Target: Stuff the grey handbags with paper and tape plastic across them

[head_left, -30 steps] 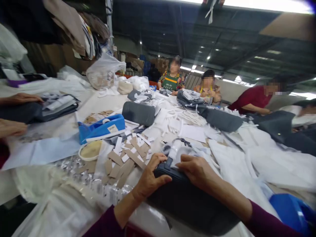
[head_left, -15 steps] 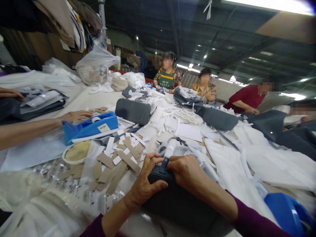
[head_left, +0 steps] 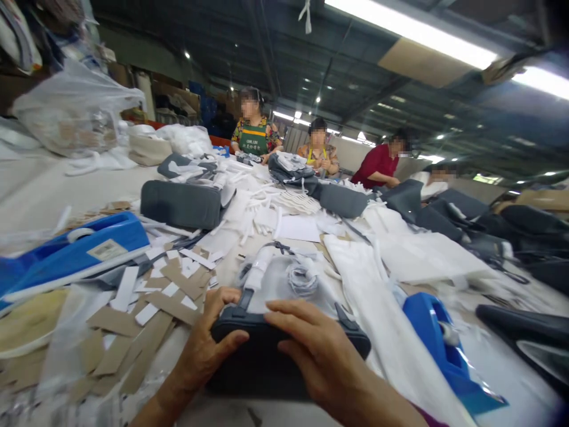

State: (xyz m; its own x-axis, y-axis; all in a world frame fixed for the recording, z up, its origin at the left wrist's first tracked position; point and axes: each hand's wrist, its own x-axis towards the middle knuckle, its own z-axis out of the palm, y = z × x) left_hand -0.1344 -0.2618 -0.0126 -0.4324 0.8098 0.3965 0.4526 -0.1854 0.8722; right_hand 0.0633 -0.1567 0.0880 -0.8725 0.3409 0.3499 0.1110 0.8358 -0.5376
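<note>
A dark grey bag (head_left: 255,365) stands in front of me on the table. My left hand (head_left: 202,341) pinches its upper left corner, thumb on the near side and fingers behind. My right hand (head_left: 317,341) lies over the middle of the top edge, fingers on the rim and thumb lower on the near face, closed on the bag. A handle wrapped in white (head_left: 258,267) rises from a tab at the left of the rim. Behind the rim, a coiled strap (head_left: 303,279) lies in clear plastic. The bag's lower part is in shadow.
Left are a blue tape dispenser (head_left: 111,243) and a pile of card strips (head_left: 173,296). Another blue tape dispenser (head_left: 438,350) stands right, beside white padding sheets (head_left: 360,284). Grey bags (head_left: 178,204) and white stuffing lie farther back. Several co-workers stand across the table.
My view has swung to the right. My right hand has left the tab at the handle's base and moved right along the rim. The bag now faces me more squarely.
</note>
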